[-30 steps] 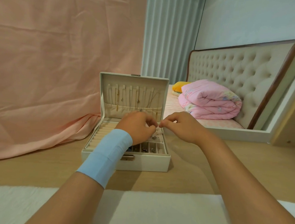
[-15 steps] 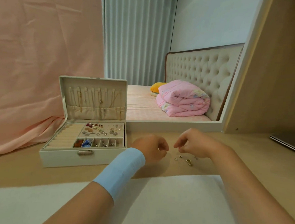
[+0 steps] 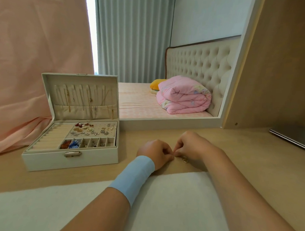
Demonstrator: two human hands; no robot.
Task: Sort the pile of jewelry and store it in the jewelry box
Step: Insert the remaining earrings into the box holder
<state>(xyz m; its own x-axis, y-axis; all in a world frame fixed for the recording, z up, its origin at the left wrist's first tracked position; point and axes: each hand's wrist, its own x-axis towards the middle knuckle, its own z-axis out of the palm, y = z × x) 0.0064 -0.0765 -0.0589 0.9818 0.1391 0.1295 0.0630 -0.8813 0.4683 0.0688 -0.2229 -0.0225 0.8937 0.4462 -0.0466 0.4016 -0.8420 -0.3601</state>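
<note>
A second ago both hands worked inside the open jewelry box [image 3: 71, 161]. They have since come back to the wooden desk [image 3: 242, 154] for another piece, so sorting is unfinished. The left hand [image 3: 154, 153] (pale blue band on its wrist) and the right hand [image 3: 193, 146] have curled fingers, and their tips meet in a closed pinch. Whether a tiny piece sits between them cannot be told. Two loose rings [image 3: 184, 159] lie on the desk just beside the pinch, at four o'clock. The box stands well apart at ten o'clock.
</note>
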